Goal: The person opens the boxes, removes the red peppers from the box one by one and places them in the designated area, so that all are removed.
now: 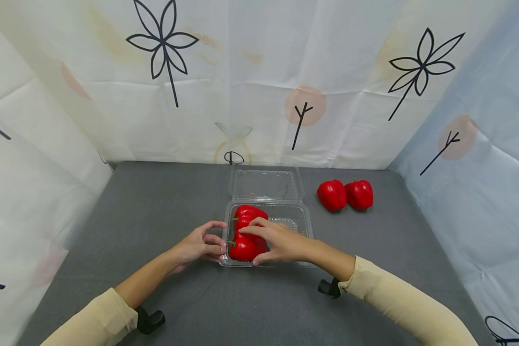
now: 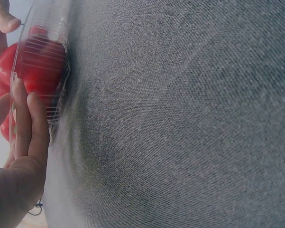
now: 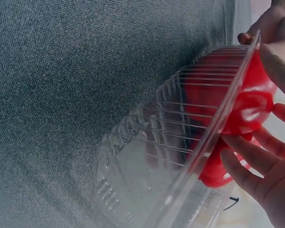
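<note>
A clear plastic clamshell container (image 1: 287,210) lies open on the grey surface, its lid (image 1: 265,185) folded back toward the wall. Two red bell peppers sit in its left half, the far pepper (image 1: 247,214) behind the near pepper (image 1: 243,248), both green stems pointing left. My right hand (image 1: 281,240) reaches over from the right and grips the near pepper, fingers over its far side and thumb at its near right side. At the left rim, my left hand (image 1: 201,245) holds the container; fingers (image 2: 38,126) lie against the outer wall.
Two more red bell peppers, the left one (image 1: 332,195) and the right one (image 1: 360,195), rest side by side to the right of the lid. Patterned white cloth (image 1: 259,96) hangs behind and along both sides of the grey tabletop (image 1: 168,192).
</note>
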Available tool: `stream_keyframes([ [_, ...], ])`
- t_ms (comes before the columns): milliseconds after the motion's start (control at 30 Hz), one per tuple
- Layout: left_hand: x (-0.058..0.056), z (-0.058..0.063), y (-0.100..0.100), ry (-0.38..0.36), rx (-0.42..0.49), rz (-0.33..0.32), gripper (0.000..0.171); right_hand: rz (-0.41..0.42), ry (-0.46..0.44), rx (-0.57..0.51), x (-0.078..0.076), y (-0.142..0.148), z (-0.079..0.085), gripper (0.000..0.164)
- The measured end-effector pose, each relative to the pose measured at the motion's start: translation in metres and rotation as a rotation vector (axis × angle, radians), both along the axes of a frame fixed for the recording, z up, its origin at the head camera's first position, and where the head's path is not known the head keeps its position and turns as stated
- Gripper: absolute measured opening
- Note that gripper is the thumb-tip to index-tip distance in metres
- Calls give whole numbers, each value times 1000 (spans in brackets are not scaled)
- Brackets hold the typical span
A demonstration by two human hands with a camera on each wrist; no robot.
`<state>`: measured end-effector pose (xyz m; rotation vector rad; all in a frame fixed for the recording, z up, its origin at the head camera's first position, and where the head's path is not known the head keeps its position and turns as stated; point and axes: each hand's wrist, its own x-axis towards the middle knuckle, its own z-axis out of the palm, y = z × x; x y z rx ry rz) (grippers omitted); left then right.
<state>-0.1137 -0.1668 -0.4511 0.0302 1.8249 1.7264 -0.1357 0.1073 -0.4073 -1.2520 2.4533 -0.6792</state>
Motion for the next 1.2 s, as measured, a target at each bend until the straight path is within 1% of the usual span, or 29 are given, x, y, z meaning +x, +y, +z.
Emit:
stream_keyframes([
  [433, 0, 1, -1, 7, 11, -4, 66, -12, 21, -28, -3, -4, -6, 67],
  [567, 0, 2, -2, 7, 10, -3, 67, -30, 3, -35, -4, -5, -5, 69],
  [800, -1, 2, -1, -5, 14, -3, 67, -28, -53, -44, -6, -5, -1, 65],
  [1000, -1, 2, -1, -13, 15, -1, 67, -10, -67, -65, -8, -4, 3, 65],
  [1200, 0, 2, -1, -16, 14, 3, 66, -6, -83, -107, -6, 1, 13, 66],
])
